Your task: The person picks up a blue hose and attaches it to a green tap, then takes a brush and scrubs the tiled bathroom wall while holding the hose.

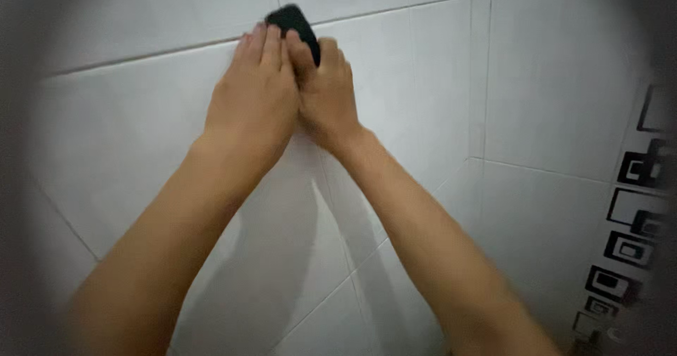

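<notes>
Your right hand (pixel 328 91) clamps a small black pad (pixel 295 23) flat against the white tiled wall (pixel 127 116), and your left hand (pixel 254 91) lies touching beside it, fingers pressed on the pad's edge. The pad pokes out at twelve o'clock from both sets of fingertips, its long axis tilting towards eleven. A patterned tile border (pixel 635 208) runs at three o'clock, well apart.

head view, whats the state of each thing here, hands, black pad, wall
left hand: flat, fingers pressed over the black pad
right hand: pressed beside the left, fingers on the pad
black pad: held against the wall, mostly covered by the hands
white tiled wall: bare, grout lines visible
patterned border tiles: at the right edge, untouched
</notes>
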